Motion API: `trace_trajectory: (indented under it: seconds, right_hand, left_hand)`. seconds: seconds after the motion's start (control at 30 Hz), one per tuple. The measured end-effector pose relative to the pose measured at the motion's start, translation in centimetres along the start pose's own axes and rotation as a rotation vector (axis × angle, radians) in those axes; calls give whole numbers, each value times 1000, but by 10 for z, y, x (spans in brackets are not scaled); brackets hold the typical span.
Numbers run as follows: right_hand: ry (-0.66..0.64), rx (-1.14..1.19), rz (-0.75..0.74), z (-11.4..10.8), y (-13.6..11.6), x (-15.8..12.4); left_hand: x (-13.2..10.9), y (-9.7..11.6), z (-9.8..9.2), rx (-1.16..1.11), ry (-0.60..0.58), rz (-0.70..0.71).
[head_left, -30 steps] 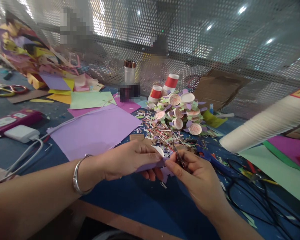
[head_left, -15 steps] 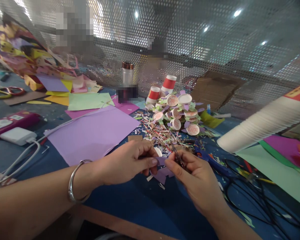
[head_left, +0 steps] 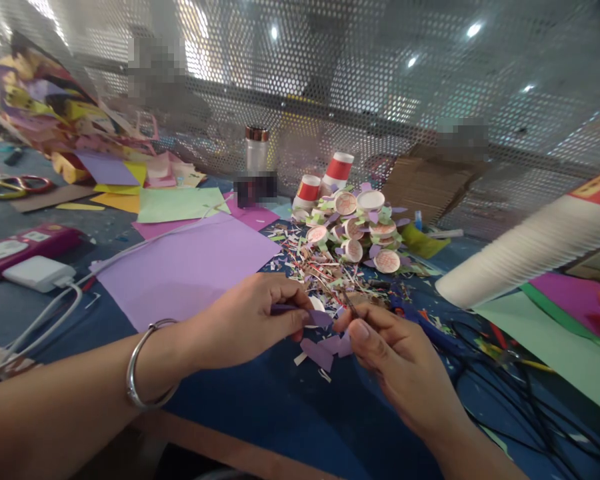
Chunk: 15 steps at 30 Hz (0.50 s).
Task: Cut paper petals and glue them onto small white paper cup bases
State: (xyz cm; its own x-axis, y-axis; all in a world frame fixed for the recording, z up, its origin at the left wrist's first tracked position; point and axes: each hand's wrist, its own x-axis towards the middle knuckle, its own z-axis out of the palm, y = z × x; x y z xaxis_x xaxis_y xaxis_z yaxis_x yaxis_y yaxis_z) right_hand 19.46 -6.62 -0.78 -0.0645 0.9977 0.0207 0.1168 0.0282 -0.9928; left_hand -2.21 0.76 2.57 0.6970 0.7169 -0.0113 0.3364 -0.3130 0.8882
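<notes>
My left hand [head_left: 260,313] is closed, thumb and fingers pinching a narrow strip of purple paper [head_left: 320,318] whose rounded end sticks out to the right. Just right of it, my right hand [head_left: 397,360] is closed around small scissors [head_left: 349,305]; their thin dark blades point up and away, and the handles are hidden by the fingers. The blades are apart from the strip. Below and between the hands lie purple paper scraps [head_left: 320,352]. A white round piece [head_left: 316,305] shows partly behind the strip.
Beyond the hands are paper clippings [head_left: 325,267] and a cluster of cut paper cups [head_left: 353,230]. A purple sheet [head_left: 185,267] lies left, near a white charger [head_left: 39,273]. Stacked cups [head_left: 520,243] lean at right, above black cable [head_left: 525,400] and a blue-handled tool [head_left: 430,330].
My right hand has drawn slightly right and down, and the scissors have come away from the purple strip. The strip's rounded end now shows free. My left hand has barely shifted.
</notes>
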Motion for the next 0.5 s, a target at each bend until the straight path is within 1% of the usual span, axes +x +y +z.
trace_trajectory:
  seconds: [0.07,0.27,0.5]
  right_hand:
    - [-26,-36,3,1,-2,0]
    - [-42,-264,-36,4,-7,0]
    - [-79,-307,-51,4,-5,0]
  left_hand:
    - [-1,1,-3,9,10,-6]
    - [-4,2,-8,61,28,10]
    - [-8,1,-10,128,43,36]
